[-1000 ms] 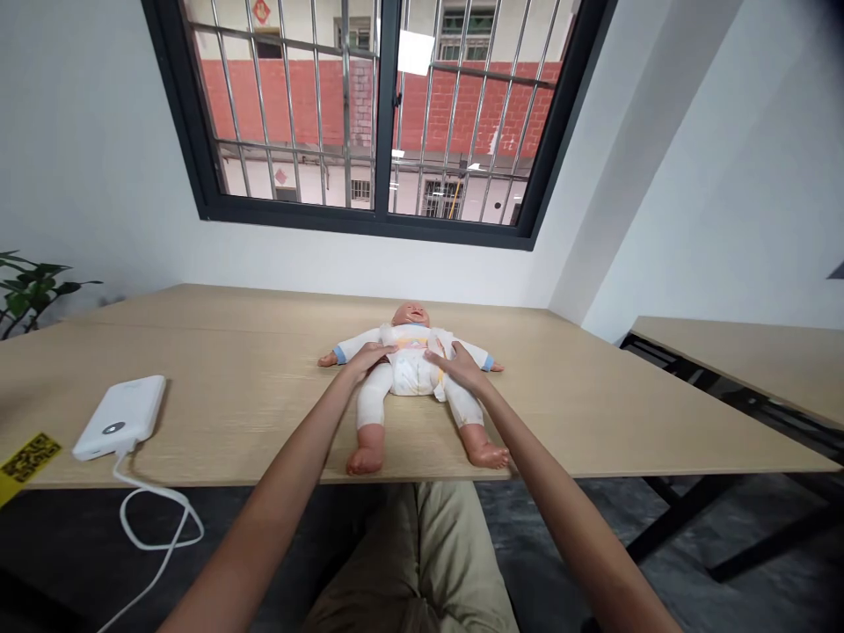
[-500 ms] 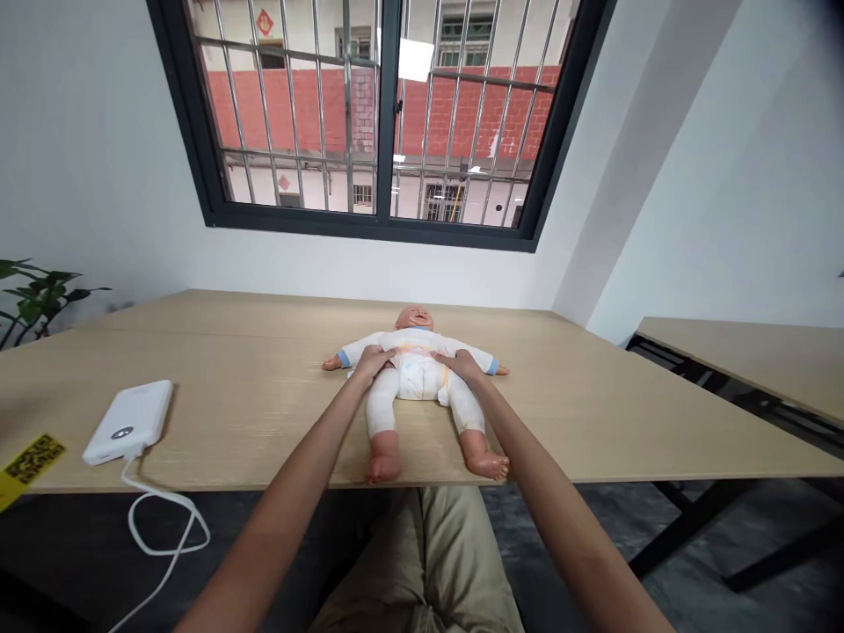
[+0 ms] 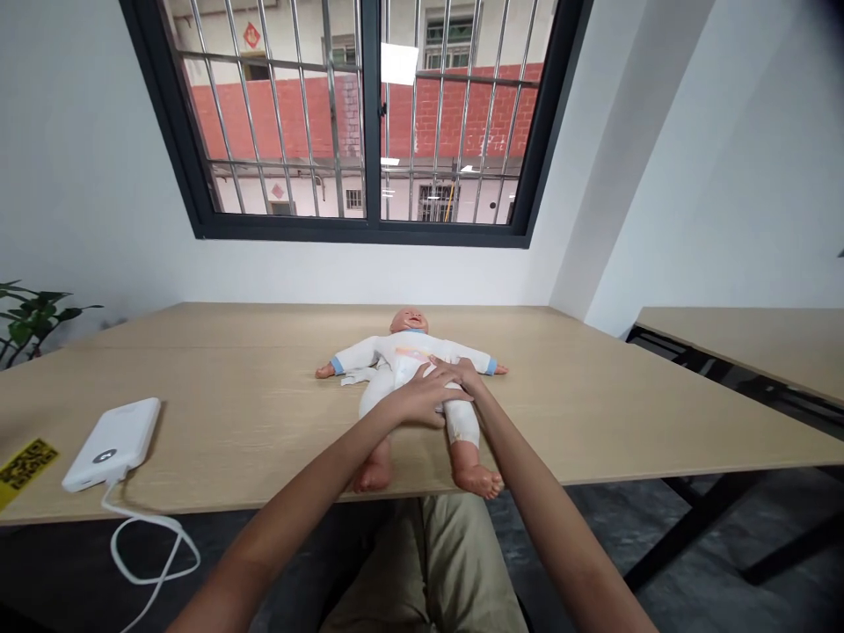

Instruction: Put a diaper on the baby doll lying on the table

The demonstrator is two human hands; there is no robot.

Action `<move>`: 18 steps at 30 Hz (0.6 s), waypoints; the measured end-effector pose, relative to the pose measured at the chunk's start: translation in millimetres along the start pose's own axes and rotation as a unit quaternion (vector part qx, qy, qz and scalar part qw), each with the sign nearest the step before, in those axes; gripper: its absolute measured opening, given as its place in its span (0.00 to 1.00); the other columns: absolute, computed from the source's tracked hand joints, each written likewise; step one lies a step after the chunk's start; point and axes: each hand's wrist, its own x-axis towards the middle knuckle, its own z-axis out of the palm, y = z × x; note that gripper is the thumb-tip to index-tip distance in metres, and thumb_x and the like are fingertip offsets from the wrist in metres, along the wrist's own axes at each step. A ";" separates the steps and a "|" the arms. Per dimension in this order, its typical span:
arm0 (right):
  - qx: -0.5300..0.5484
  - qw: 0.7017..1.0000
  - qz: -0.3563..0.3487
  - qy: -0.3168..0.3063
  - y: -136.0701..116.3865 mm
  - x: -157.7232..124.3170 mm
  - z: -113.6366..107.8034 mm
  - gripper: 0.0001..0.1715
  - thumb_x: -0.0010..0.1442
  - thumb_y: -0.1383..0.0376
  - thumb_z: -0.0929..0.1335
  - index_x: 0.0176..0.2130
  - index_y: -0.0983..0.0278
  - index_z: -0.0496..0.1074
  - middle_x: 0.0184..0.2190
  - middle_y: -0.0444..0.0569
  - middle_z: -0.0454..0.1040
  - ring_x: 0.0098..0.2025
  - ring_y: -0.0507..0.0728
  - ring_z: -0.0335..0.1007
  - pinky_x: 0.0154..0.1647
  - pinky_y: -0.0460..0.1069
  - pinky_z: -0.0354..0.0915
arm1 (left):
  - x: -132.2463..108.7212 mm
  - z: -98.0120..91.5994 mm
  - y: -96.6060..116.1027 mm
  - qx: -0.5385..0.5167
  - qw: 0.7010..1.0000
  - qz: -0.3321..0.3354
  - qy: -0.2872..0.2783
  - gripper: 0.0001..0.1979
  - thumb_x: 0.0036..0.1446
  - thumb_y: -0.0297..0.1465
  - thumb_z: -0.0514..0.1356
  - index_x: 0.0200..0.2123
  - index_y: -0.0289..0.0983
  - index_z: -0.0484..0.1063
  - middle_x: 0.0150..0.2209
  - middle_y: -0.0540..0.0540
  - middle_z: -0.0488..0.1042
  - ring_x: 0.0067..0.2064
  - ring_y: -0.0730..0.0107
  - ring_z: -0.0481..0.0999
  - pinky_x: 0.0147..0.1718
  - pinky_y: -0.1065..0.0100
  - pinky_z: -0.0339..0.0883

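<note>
The baby doll lies face up on the wood-toned bench, its head toward the barred window and its feet by the near edge. The left hand reaches across the white diaper, fingers loosely spread, meeting the right hand at the doll's left hip; I cannot tell whether either grip pinches anything. A white power bank lies well apart, on the left.
</note>
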 end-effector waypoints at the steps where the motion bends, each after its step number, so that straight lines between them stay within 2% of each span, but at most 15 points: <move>1: 0.012 1.000 0.013 0.003 3.1 0.7 1.4 0.21 0.47 0.55 0.74 0.30 0.69 0.70 0.25 0.53 0.74 0.36 0.60 0.70 0.33 0.49 0.67 | 0.5 2.1 1.7 0.027 1.000 -0.011 -0.005 0.34 0.49 0.24 0.62 0.59 0.49 0.65 0.65 0.45 0.59 0.68 0.49 0.50 0.65 0.42 0.38; 5: 0.111 0.993 0.032 -0.017 14.9 4.3 6.7 0.23 0.40 0.55 0.77 0.24 0.64 0.64 0.19 0.42 0.68 0.25 0.50 0.63 0.24 0.44 0.62 | 2.5 10.8 3.6 0.133 0.989 -0.067 0.002 0.27 0.54 0.25 0.59 0.58 0.47 0.66 0.64 0.42 0.59 0.68 0.49 0.51 0.63 0.37 0.42; 8: 0.204 0.979 0.007 -0.014 16.7 6.7 6.8 0.27 0.38 0.54 0.78 0.24 0.62 0.60 0.15 0.37 0.62 0.19 0.47 0.57 0.18 0.43 0.55 | 3.3 15.0 -1.0 0.147 0.985 -0.087 0.011 0.25 0.56 0.28 0.59 0.58 0.48 0.65 0.64 0.41 0.59 0.67 0.47 0.52 0.62 0.32 0.40; 10: 0.234 0.972 -0.004 0.036 15.1 7.9 3.6 0.24 0.45 0.52 0.75 0.25 0.62 0.62 0.15 0.38 0.64 0.18 0.48 0.58 0.18 0.43 0.55 | 2.7 14.7 -7.2 0.117 0.989 -0.091 0.026 0.26 0.57 0.30 0.59 0.59 0.49 0.64 0.63 0.41 0.60 0.67 0.47 0.52 0.61 0.30 0.39; 12: 0.240 0.964 -0.005 0.114 14.5 8.5 -1.9 0.20 0.53 0.52 0.71 0.25 0.62 0.63 0.17 0.41 0.67 0.19 0.50 0.62 0.20 0.44 0.60 | 1.3 12.3 -15.4 0.067 0.991 -0.103 0.050 0.26 0.56 0.29 0.58 0.59 0.48 0.63 0.62 0.41 0.62 0.66 0.49 0.54 0.62 0.31 0.40; 15: 0.231 0.953 -0.005 0.198 18.8 6.5 -11.2 0.19 0.59 0.56 0.66 0.22 0.61 0.61 0.17 0.42 0.66 0.19 0.49 0.61 0.21 0.44 0.61 | -1.0 8.4 -29.8 -0.071 0.984 -0.120 0.114 0.26 0.52 0.26 0.59 0.56 0.44 0.67 0.60 0.42 0.65 0.65 0.53 0.58 0.64 0.38 0.42; 16: 0.228 0.950 -0.003 0.213 20.7 4.6 -13.7 0.19 0.60 0.58 0.66 0.21 0.61 0.60 0.16 0.41 0.64 0.18 0.49 0.59 0.20 0.43 0.60 | -1.7 7.8 -34.7 -0.163 0.968 -0.120 0.149 0.26 0.50 0.25 0.59 0.54 0.42 0.68 0.59 0.43 0.66 0.64 0.55 0.59 0.65 0.42 0.43; 17: 0.223 0.949 0.005 0.223 22.2 2.3 -15.8 0.19 0.60 0.59 0.66 0.21 0.61 0.60 0.14 0.40 0.62 0.17 0.48 0.57 0.18 0.43 0.57 | -2.2 7.8 -39.5 -0.303 0.927 -0.114 0.188 0.25 0.48 0.24 0.60 0.52 0.40 0.70 0.58 0.43 0.67 0.64 0.57 0.59 0.66 0.47 0.44; 18: 0.215 0.950 0.018 0.226 22.9 -0.6 -17.4 0.19 0.61 0.60 0.65 0.21 0.61 0.59 0.14 0.39 0.61 0.15 0.48 0.55 0.16 0.43 0.55 | -2.7 8.3 -44.0 -0.472 0.846 -0.101 0.226 0.24 0.46 0.23 0.59 0.49 0.38 0.72 0.57 0.43 0.69 0.65 0.58 0.59 0.66 0.50 0.47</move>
